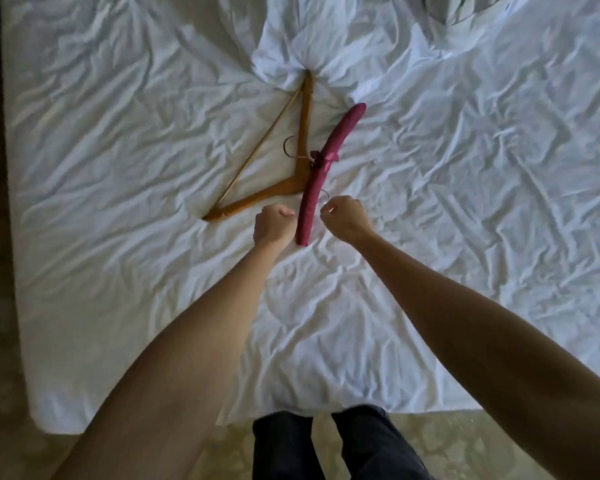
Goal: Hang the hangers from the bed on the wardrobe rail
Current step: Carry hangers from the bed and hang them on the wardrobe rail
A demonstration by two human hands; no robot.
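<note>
Two hangers lie on the white bed sheet (pixel 465 168). A wooden hanger (pixel 305 109) with a crossbar lies at centre. A pink satin padded hanger (pixel 321 168) crosses over its neck, with its own thin hook curling to the left. My left hand (pixel 273 226) is curled into a fist just left of the pink hanger's near end and holds nothing that I can see. My right hand (pixel 347 216) is just right of that end, its fingertips pinching the wooden hanger's thin metal hook (pixel 325 196), which pokes out from under the pink hanger.
The sheet is heavily wrinkled and bunches up beyond the hangers' far ends. The bed's left edge and near edge border a patterned floor (pixel 0 341). My legs in dark trousers (pixel 326 445) stand against the near edge.
</note>
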